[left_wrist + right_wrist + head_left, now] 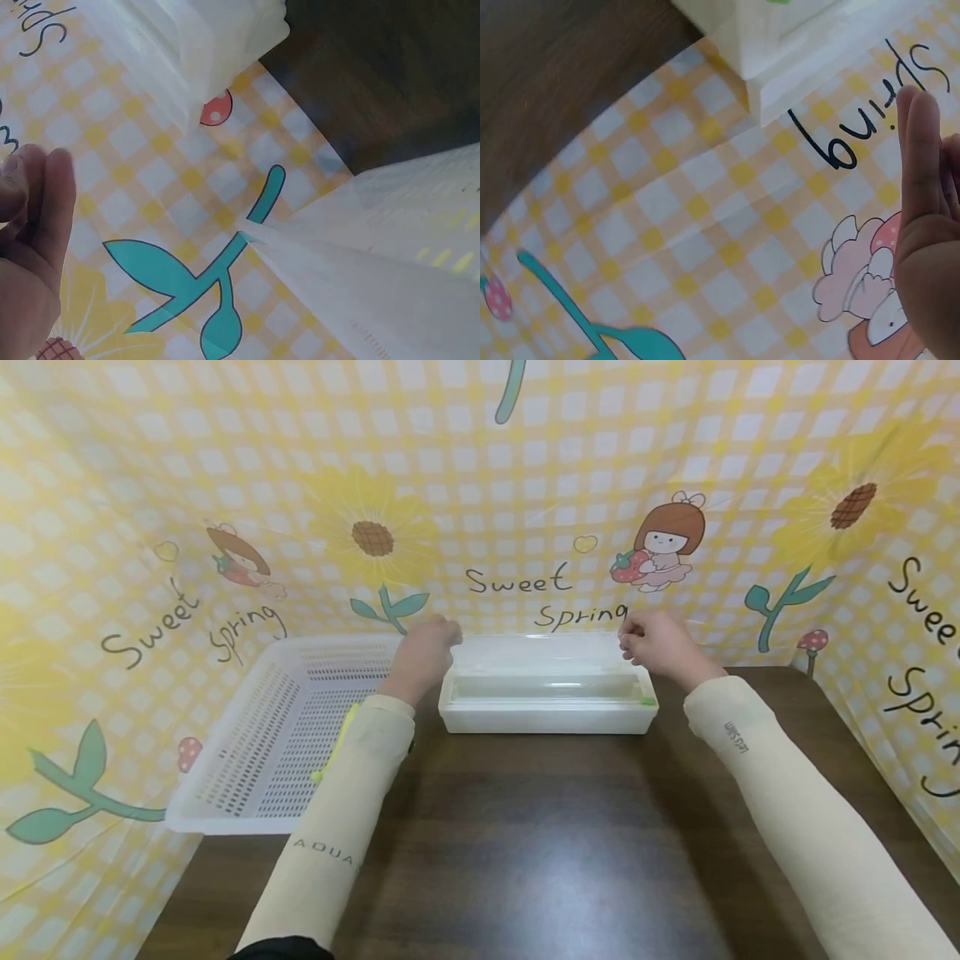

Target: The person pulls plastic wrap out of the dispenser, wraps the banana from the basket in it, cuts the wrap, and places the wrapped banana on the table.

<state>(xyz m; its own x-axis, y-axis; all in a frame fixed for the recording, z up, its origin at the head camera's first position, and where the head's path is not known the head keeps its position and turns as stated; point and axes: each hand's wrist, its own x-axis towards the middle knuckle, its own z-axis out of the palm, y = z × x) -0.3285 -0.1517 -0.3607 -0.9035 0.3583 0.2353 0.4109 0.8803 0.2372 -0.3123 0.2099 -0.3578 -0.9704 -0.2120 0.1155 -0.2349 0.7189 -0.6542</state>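
A long white box [547,718] stands near the back of the table, a glossy, clear-looking roll lying lengthwise inside. At its right front corner sits a small green piece [648,701]. Behind the opening rises a pale translucent panel or sheet [540,652]; I cannot tell which. My left hand [423,652] hovers by its left end, thumb close to the fingers [61,187]. By the right end is my right hand [663,647], fingertips drawn together in the head view. Whether either hand pinches a thin clear sheet cannot be made out.
A white perforated basket [225,752] stands on the left, partly behind the left sleeve, with a yellow-green item [341,743] in it. Yellow checked cloth [480,510] hangs behind and at both sides. The brown table [540,843] extends in front.
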